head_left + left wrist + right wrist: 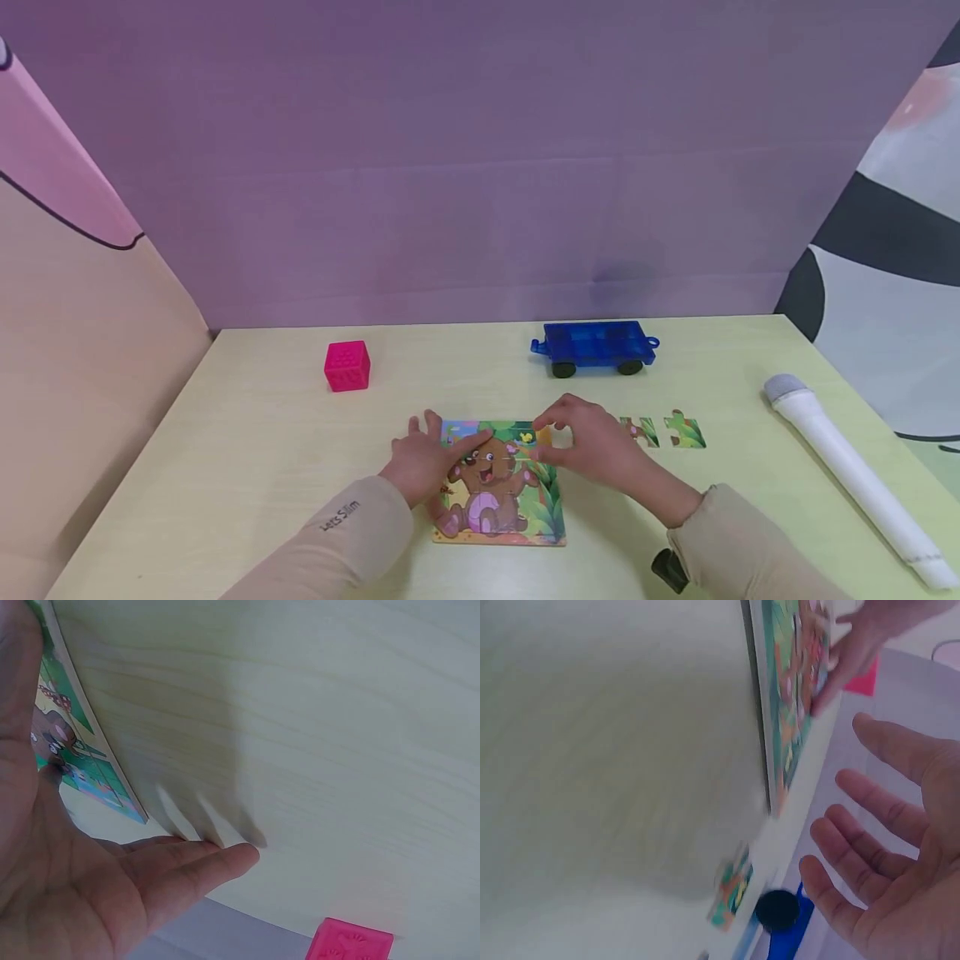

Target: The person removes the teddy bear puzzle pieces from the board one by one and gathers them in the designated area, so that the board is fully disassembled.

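A bear jigsaw puzzle [498, 500] in a flat frame lies on the table in front of me. My left hand [420, 462] rests at its left side, thumb stretched over the top part of the picture and other fingers spread beyond the edge. At the puzzle's upper right corner is my right hand [592, 442], with thumb and forefinger apart. In the right wrist view the right fingers [877, 810] are loosely bent and spread, with nothing between them. Two loose puzzle pieces [640, 432] [686, 430] lie to the right, one partly behind the right hand.
A pink block [347, 367] sits at the back left. A blue toy wagon [596, 343] with black wheels stands near the back edge. Along the right side lies a white toy microphone [855, 475]. A purple panel [480, 167] rises behind the table.
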{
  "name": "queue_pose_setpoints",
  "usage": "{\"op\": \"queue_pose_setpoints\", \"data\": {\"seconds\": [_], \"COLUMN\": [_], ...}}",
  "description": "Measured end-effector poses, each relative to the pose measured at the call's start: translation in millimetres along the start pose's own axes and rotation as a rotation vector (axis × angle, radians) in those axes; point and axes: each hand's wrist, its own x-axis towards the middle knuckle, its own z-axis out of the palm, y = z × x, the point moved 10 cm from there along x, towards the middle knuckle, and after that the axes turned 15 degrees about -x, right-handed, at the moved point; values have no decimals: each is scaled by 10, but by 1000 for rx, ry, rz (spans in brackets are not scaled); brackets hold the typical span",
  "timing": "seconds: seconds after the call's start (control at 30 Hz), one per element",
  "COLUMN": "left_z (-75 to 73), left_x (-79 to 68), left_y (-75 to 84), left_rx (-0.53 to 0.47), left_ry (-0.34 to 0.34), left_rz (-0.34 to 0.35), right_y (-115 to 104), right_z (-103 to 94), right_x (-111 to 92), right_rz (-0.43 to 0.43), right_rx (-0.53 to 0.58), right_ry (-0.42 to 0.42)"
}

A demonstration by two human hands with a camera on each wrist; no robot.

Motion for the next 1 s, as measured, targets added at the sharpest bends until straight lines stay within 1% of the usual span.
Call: {"op": "queue_pose_setpoints", "data": {"seconds": [0.1,0.23,0.4,0.47,0.57,0.63,0.73,0.87,1.0], "left_z": [10,17,19,17,7,4,4,8,1], "left_x": [7,9,11,13,10,6,4,6,2], "left_y": [5,16,43,48,48,51,59,58,50], "left_rx": [20,53,146,159,127,116,132,156,133], "left_ry": [-4,-9,-10,-7,1,8,17,18,16], "left_rz": [2,10,38,46,50,59,73,75,69], "right_y": [-35,-99,-178,-206,-238,-251,-260,-235,-196], "right_z": [86,185,262,278,276,266,253,277,307], "right_x": [35,81,133,145,160,169,186,221,261], "right_rz": [20,18,13,11,5,4,4,20,44], "right_rx": [-24,-76,-159,-187,-215,-213,-198,-161,-134], "right_ry": [-19,-37,-39,-34,-19,-14,-19,-54,-79]}}
